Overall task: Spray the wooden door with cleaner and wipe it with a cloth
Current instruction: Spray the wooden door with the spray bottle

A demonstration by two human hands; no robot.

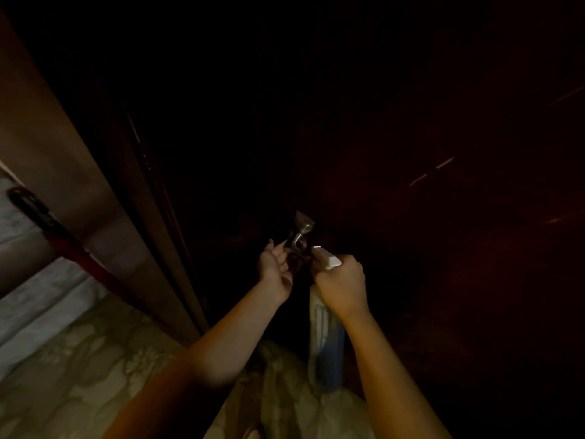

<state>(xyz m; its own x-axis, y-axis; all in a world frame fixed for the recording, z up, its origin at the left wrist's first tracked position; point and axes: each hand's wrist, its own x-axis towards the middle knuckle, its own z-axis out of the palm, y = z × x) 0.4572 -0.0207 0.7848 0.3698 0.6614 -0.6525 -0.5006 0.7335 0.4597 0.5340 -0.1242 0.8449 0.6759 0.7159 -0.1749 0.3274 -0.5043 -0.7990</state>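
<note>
A dark wooden door (411, 137) fills the upper and right part of the view, dim and reddish. Its metal lever handle (299, 237) sticks out near the middle. My left hand (275, 269) curls its fingers around the handle from the left. My right hand (340, 282) grips the neck of a spray bottle (326, 340); the white nozzle (326, 256) points up and left, close to the handle. The bottle's pale body with blue liquid hangs below my fist. No cloth is in view.
The brown door frame (79, 185) runs diagonally down the left side. A red-handled tool (79, 261) leans by the frame at the left. Pale patterned floor tiles (79, 359) lie below. The scene is very dark.
</note>
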